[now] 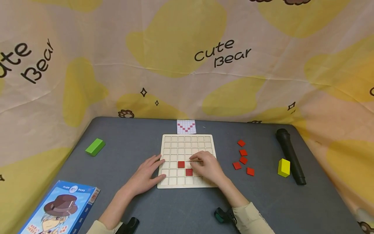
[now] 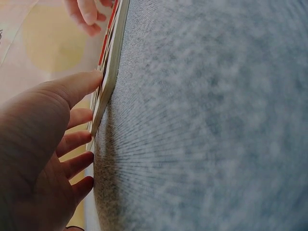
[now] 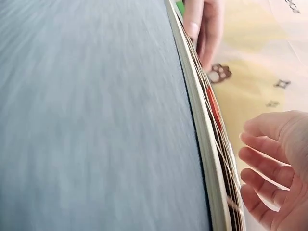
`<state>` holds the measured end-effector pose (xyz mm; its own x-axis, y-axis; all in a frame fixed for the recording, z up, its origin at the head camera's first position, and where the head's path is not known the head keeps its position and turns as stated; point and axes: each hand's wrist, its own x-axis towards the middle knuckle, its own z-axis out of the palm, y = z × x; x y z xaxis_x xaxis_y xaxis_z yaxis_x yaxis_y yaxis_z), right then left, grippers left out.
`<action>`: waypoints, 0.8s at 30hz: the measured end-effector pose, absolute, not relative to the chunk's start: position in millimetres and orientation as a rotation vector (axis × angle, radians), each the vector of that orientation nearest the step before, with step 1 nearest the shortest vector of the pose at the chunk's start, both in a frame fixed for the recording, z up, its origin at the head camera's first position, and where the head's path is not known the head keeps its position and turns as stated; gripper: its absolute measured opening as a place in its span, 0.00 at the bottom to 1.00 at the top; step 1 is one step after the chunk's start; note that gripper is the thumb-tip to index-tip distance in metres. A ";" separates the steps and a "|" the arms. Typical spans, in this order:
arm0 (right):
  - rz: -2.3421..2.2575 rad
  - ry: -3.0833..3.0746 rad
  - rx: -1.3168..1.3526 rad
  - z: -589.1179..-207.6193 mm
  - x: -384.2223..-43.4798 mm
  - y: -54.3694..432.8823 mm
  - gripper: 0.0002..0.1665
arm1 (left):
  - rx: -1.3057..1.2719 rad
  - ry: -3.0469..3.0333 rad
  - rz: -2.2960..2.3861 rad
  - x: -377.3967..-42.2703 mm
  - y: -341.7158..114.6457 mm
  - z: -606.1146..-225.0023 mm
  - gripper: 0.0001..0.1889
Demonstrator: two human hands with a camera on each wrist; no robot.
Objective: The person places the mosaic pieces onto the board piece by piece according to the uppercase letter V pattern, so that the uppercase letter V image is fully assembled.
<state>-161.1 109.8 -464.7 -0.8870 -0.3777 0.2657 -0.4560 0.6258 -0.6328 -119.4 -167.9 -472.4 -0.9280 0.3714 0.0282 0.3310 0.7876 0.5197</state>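
Grid board [image 1: 172,180] on counter [image 1: 175,208] holds two red tiles [image 1: 181,164]; five loose tiles [image 1: 243,160] lie right of board — seems early stage, these five remaining. Left hand [image 1: 146,173] touches board's left edge, grip wide; right hand [image 1: 208,165] above board, fingers loosely bent — no tile seen in grip.

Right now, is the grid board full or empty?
Partly filled: two red square tiles sit on the grid board, while many cells are bare. The right hand hides some, so I can't tell there.
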 end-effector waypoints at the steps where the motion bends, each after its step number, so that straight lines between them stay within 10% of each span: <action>1: 1.114 -2.726 0.689 -465.0 -161.4 114.9 0.07 | 0.570 2.897 0.821 -119.4 -167.7 -472.4 0.32; 24: 0.899 -2.728 0.465 -464.7 -147.3 237.9 0.08 | 0.607 2.910 0.860 -118.8 -167.3 -472.6 0.32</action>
<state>-147.3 237.9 -464.7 -0.9230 -0.2244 0.3127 -0.3664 0.7612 -0.5352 -118.8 -167.3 -472.6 -0.9220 0.3818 0.0644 0.3555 0.7687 0.5318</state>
